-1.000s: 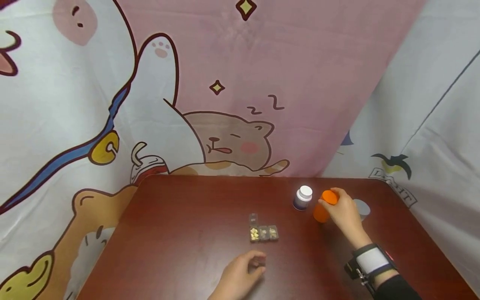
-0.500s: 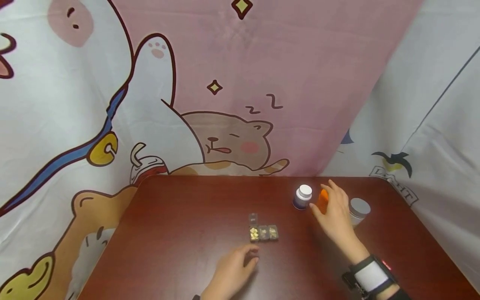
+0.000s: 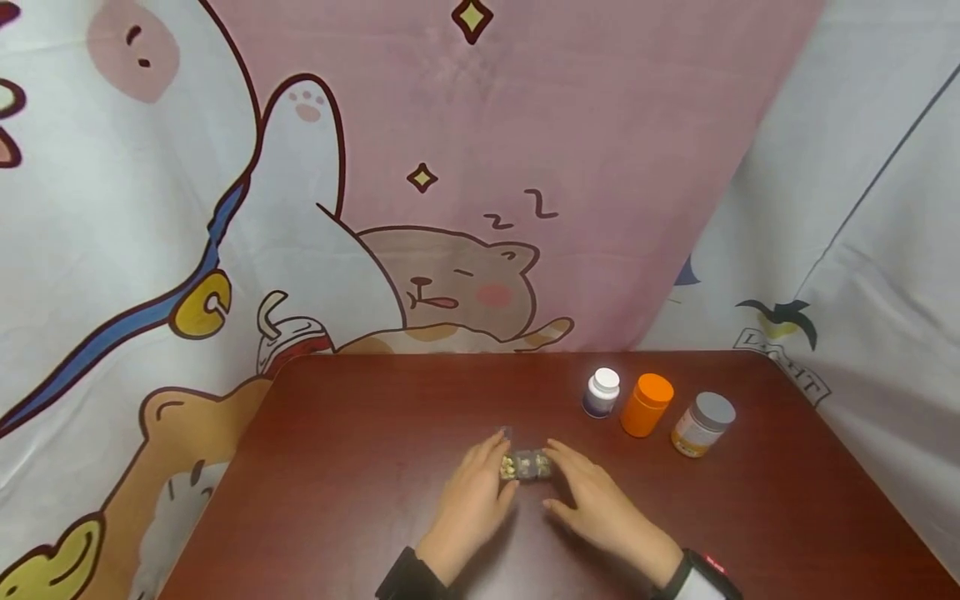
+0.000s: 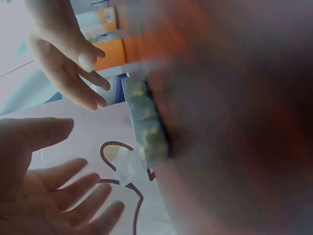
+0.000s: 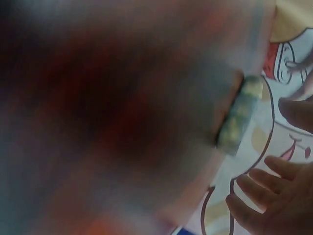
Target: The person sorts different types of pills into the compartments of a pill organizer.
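A small clear pill organizer (image 3: 527, 465) lies on the table between my two hands. Its left compartment stands with the lid up and shows pale yellow pills; the other two lids look down, with pills visible beneath. My left hand (image 3: 468, 496) is at its left side, fingers extended and partly covering the raised lid. On the right side, my right hand (image 3: 600, 504) has its fingers loosely spread near the end compartment. In the left wrist view both hands appear apart from the pill organizer (image 4: 144, 117), holding nothing. The right wrist view is largely blurred.
At the back right of the dark red table (image 3: 360, 433) stand a white-capped pill bottle (image 3: 601, 393), an orange bottle (image 3: 647, 406) and a grey-lidded jar (image 3: 702, 425). A printed cartoon curtain (image 3: 600, 167) hangs behind the table.
My right hand has let go of the orange bottle, which stands upright among the others, and has moved left to the pill organizer. My left hand has moved up beside it.
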The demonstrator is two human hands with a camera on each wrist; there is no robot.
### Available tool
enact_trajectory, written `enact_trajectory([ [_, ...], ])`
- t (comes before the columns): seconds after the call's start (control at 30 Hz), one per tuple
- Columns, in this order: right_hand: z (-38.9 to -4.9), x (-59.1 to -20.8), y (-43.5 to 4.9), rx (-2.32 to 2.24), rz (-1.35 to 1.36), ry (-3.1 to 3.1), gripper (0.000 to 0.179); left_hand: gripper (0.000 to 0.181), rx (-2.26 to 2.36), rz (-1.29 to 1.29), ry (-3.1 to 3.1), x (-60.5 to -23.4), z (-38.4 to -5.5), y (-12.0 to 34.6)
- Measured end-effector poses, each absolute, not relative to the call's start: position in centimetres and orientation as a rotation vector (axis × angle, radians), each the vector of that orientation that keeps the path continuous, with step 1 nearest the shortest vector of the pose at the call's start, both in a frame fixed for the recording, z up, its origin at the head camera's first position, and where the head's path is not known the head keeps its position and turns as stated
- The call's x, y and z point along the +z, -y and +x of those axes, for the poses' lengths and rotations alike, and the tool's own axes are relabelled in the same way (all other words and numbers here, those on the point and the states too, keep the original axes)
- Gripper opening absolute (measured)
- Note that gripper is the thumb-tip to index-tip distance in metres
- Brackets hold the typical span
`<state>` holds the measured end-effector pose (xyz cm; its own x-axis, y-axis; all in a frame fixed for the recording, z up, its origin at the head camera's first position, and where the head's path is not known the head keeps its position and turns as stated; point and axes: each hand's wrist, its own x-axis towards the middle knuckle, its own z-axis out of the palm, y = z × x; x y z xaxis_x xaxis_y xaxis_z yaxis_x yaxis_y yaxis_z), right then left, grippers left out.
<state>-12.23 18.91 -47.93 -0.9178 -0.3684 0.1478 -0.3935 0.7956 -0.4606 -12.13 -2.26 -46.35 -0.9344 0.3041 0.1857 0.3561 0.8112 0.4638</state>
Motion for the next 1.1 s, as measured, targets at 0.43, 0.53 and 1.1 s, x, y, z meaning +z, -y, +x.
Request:
enact_trajectory([
  [0.43,-10.7,-49.2,-16.9,0.688,0.705,3.063,0.068,0.056,-0.343,-0.572,2.854,-46.4,-14.7,1.6],
  [0.53,-10.5,-49.5,-16.7,0.663,0.694,3.068,0.07,0.052,-0.367,-0.565,2.876,-46.6,-14.8,1.6],
  [1.1,-10.6,-49.4,-16.7,0.573,0.644,3.006,0.069,0.041,-0.233,-0.66,2.776,-48.0,-11.1,1.1],
])
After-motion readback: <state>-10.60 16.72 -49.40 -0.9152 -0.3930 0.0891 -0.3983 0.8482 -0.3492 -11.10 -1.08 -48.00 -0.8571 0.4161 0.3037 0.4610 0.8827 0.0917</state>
